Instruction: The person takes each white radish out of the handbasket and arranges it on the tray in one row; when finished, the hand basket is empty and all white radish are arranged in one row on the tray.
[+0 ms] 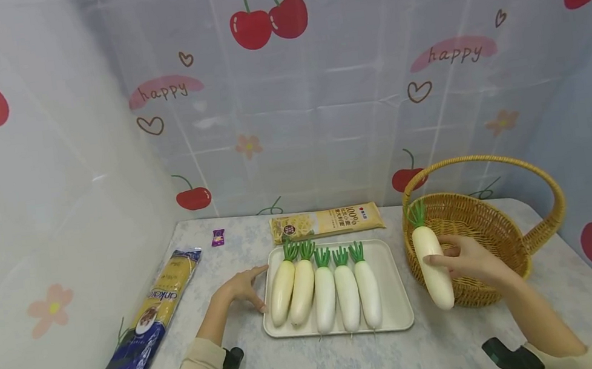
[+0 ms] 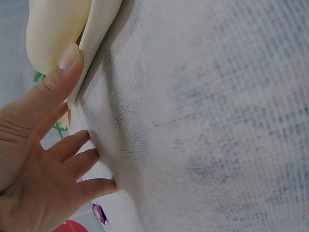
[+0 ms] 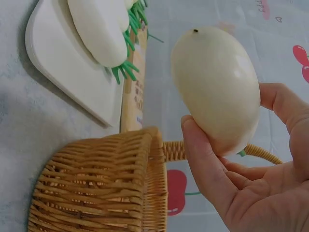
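Note:
A white radish (image 1: 432, 263) with a green top is pinched between the thumb and fingers of my right hand (image 1: 471, 259), held up at the near left side of a wicker basket (image 1: 500, 246). Several more radishes (image 1: 347, 294) lie side by side on a white tray (image 1: 396, 295), leaves pointing away from me. My left hand (image 1: 242, 288) is at the tray's left edge, thumb and fingers spread; in the left wrist view its thumb touches the tray rim (image 2: 99, 36) beside a radish (image 2: 55, 34).
Behind the tray lies a yellow pasta packet (image 1: 328, 222). A blue and yellow pasta bag (image 1: 152, 316) lies at the left, with a small purple wrapped piece (image 1: 217, 237) farther back. The basket's tall handle (image 1: 479, 159) arches over it. A printed curtain (image 1: 288, 118) encloses the table.

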Demonstrator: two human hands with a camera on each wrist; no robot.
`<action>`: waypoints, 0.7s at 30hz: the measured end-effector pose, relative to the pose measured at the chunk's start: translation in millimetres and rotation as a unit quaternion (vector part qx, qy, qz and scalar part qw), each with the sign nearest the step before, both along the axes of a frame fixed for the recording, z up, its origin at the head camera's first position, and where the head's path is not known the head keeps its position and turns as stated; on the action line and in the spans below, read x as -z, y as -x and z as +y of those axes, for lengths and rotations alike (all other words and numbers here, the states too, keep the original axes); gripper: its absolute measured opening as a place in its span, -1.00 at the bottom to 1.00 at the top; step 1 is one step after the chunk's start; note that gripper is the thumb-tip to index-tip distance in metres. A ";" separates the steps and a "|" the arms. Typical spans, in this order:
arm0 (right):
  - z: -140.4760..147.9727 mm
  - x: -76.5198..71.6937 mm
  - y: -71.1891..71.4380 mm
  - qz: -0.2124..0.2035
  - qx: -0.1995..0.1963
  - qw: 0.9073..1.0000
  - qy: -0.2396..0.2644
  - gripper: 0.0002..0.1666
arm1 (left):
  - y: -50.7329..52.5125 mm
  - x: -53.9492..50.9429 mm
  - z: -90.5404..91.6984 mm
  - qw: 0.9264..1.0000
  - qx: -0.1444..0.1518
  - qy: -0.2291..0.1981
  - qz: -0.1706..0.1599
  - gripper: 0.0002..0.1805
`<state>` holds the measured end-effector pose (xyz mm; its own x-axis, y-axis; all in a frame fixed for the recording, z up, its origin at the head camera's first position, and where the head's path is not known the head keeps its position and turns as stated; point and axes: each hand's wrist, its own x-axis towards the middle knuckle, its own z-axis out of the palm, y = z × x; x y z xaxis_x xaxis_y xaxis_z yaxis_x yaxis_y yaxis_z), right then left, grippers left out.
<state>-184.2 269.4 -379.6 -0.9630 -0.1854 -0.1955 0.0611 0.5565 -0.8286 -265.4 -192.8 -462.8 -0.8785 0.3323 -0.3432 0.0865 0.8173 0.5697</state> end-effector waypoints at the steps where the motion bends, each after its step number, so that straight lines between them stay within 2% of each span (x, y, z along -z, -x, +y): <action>1: -1.7 0.6 -1.1 -0.002 -0.004 1.000 0.007 -0.06 | 0.5 0.6 -0.6 1.000 -0.001 -0.003 -0.002 0.14; 4: -8.6 2.9 -2.7 -0.004 -0.013 1.000 0.018 -0.05 | 2.7 2.7 -3.3 1.000 0.004 -0.006 -0.005 0.16; 5: -11.5 3.9 -3.1 -0.004 -0.015 1.000 0.018 -0.05 | 7.0 10.3 -7.1 1.000 0.016 -0.008 0.003 0.17; 9: -24.2 10.5 -2.8 0.003 -0.022 1.000 0.009 -0.05 | 8.6 11.7 -8.4 1.000 0.018 -0.009 -0.001 0.19; 11: -30.8 15.2 -2.1 0.011 -0.026 1.000 -0.003 -0.05 | 7.8 11.0 -7.7 1.000 0.014 -0.013 -0.002 0.19; 12: -34.0 17.8 -1.4 0.018 -0.030 0.999 -0.014 -0.06 | 3.3 3.3 -4.1 1.000 0.002 -0.013 -0.011 0.18; 13: -37.2 20.8 -0.5 0.026 -0.035 0.999 -0.024 -0.06 | 2.2 2.2 -3.4 1.000 -0.001 -0.013 -0.011 0.17; 18: -53.4 36.6 4.9 0.059 -0.044 0.996 -0.059 -0.11 | -1.7 0.0 -1.4 1.000 0.001 -0.006 0.001 0.13; 21: -60.2 47.1 9.1 0.070 -0.034 0.993 -0.086 -0.18 | -1.3 0.5 -1.0 1.000 0.003 -0.004 0.006 0.13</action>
<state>-193.3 209.2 -426.8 -0.9695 -0.2262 -0.0947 -0.0905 0.6887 -0.7194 -264.0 -193.8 -463.3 -0.8806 0.3400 -0.3301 0.0979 0.8121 0.5753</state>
